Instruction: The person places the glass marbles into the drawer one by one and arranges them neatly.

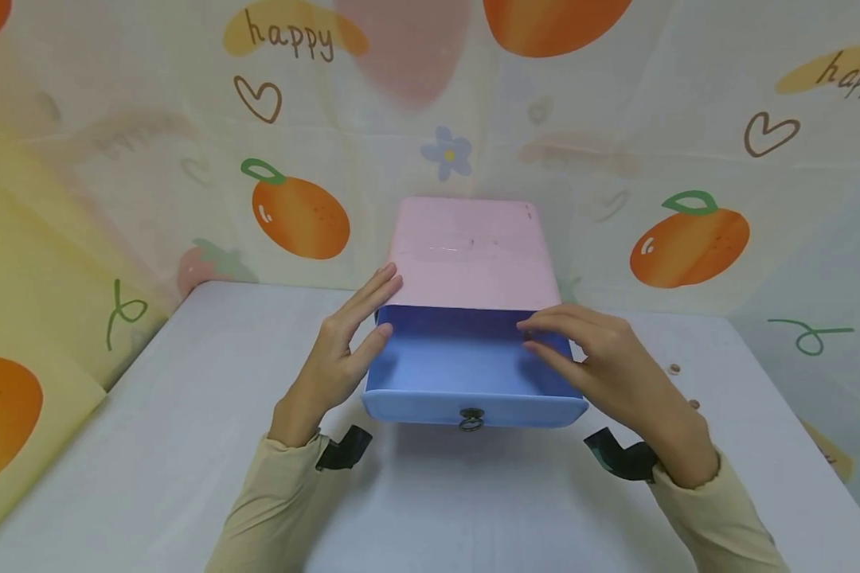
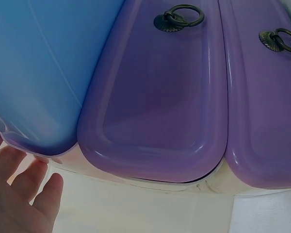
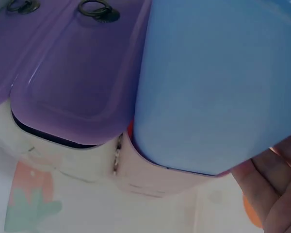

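Eyeing this blue drawer point(image 1: 412, 408), pulled well out of the pink cabinet point(image 1: 473, 267), we'd worry about tipping if anyone leans on its front. The left hand point(image 1: 330, 354) has straight fingers along the cabinet's left edge, gripping nothing. The right hand point(image 1: 605, 362) curves over the drawer's right side, thumb near fingertips; we can't tell if it's pinching anything. A stray sleeve could knock the brown bits point(image 1: 674, 369) off the table point(image 1: 473, 509), honestly.

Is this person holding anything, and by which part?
The left hand grips nothing, resting against the left edge of the pink cabinet. The right hand has thumb and fingertips close together over the blue drawer; whether they pinch something small cannot be told.
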Demonstrator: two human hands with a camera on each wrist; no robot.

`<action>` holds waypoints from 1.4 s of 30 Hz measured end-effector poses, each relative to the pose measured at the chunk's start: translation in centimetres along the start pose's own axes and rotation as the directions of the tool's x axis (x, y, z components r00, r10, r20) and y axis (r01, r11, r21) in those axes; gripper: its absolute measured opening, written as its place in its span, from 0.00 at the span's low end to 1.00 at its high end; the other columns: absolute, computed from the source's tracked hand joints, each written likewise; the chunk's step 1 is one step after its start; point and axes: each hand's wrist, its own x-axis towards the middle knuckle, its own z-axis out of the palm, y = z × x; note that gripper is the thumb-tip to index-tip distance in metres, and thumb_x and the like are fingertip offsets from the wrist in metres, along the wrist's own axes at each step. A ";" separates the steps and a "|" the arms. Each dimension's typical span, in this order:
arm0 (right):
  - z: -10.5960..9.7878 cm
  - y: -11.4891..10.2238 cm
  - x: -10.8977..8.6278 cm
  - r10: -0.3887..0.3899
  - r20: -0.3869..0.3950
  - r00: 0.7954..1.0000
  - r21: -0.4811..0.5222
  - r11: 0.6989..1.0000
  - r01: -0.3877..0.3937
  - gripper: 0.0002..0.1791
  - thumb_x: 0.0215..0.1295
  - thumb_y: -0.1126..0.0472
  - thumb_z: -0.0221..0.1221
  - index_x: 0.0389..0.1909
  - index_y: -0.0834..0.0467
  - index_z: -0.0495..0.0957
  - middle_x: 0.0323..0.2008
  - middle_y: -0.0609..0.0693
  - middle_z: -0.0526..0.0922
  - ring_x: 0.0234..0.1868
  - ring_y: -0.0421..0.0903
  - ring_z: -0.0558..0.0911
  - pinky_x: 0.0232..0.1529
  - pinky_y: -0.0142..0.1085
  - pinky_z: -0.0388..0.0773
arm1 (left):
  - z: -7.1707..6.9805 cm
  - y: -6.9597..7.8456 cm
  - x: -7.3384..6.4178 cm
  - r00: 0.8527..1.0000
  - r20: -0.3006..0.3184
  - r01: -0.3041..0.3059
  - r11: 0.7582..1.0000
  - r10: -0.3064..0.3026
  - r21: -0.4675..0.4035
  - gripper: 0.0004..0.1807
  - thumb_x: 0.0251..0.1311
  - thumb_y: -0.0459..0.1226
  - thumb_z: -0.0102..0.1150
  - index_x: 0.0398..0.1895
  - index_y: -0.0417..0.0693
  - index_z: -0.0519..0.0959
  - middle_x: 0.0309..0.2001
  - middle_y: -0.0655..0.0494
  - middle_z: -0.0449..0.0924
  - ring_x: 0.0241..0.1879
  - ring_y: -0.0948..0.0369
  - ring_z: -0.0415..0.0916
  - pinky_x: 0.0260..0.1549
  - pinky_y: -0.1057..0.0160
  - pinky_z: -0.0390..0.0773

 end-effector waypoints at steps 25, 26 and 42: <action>1.0 -0.1 2.1 0.140 0.295 0.945 -0.115 0.987 -0.110 0.10 0.57 0.66 0.69 0.41 0.59 0.87 0.37 0.48 0.90 0.41 0.46 0.89 0.45 0.43 0.86 | 0.1 -0.1 0.0 1.000 -0.005 0.008 1.000 -0.008 0.008 0.29 0.66 0.30 0.51 0.71 0.43 0.67 0.75 0.51 0.62 0.77 0.57 0.55 0.76 0.60 0.55; 1.0 -0.2 2.2 0.146 0.309 0.940 -0.118 0.986 -0.115 0.09 0.57 0.65 0.69 0.40 0.58 0.87 0.37 0.48 0.90 0.40 0.45 0.88 0.45 0.43 0.86 | 0.1 -0.1 0.0 1.000 -0.006 0.008 1.000 -0.008 0.010 0.29 0.66 0.30 0.51 0.71 0.43 0.67 0.75 0.51 0.62 0.77 0.56 0.55 0.76 0.60 0.55; 1.2 -0.2 2.7 0.214 0.396 0.893 -0.172 0.973 -0.157 0.08 0.59 0.65 0.68 0.40 0.56 0.88 0.37 0.46 0.90 0.40 0.45 0.88 0.46 0.44 0.85 | 0.1 0.2 -0.1 1.000 -0.005 0.022 1.000 -0.022 0.010 0.29 0.66 0.30 0.51 0.71 0.44 0.68 0.75 0.52 0.62 0.77 0.58 0.54 0.76 0.60 0.56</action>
